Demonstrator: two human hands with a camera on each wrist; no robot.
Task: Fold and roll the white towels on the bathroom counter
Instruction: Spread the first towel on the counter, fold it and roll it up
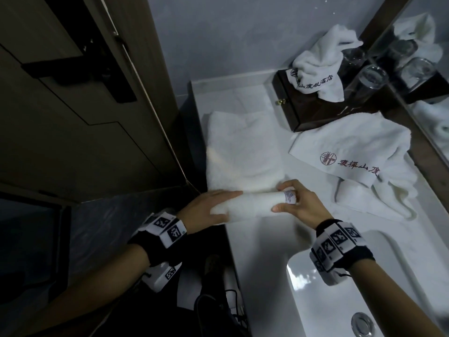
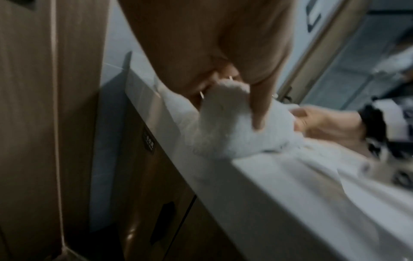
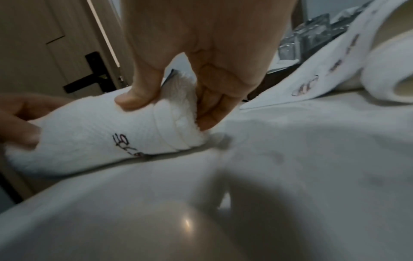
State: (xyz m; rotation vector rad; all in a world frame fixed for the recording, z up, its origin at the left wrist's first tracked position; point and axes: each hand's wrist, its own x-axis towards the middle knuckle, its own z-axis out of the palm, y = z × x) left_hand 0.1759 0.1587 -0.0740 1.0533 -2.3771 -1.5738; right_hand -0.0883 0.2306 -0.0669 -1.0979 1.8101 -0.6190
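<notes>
Roll (image 1: 252, 204) nearly finished, lying at the desk (image 1: 274, 234) front edge, gripped at both ends: left hand (image 1: 213, 205) wrapped round one end, right hand (image 1: 300, 203) pinching the tagged end between thumb and fingers. Flat tail (image 1: 243, 152) behind still to wind in. Logo towel (image 1: 352, 154) lying loose, another (image 1: 323, 62) crumpled on the box (image 1: 308, 110): both untouched.
</notes>
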